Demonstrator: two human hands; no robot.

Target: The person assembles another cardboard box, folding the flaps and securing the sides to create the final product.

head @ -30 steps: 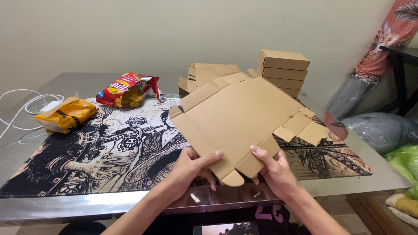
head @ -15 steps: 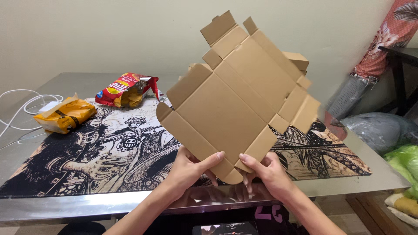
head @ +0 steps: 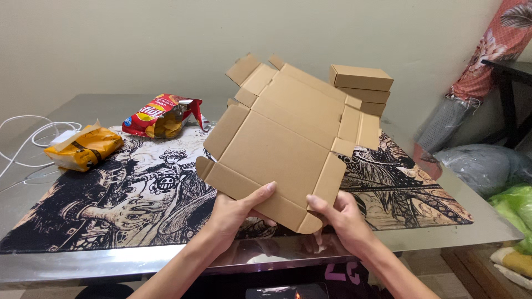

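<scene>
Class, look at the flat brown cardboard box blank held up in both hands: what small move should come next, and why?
Probably fold the near side panel up along its crease. The flat brown cardboard box blank is unfolded and tilted above the printed black-and-white mat, with the left hand and right hand gripping its lower edge, thumbs on top.

Your unfolded cardboard box blank [head: 288, 144] hides most of your fingers: only the left hand [head: 235, 213] thumb and the right hand [head: 343, 218] thumb and forefinger show on its near face. It also covers the middle of the printed mat [head: 111, 205] and the lower part of the stack of folded boxes [head: 361, 88] behind it. The white cable [head: 27, 138] runs off the left edge. At right, the green bag [head: 512, 213] is cut by the frame; its contents are perhaps vegetables.
</scene>
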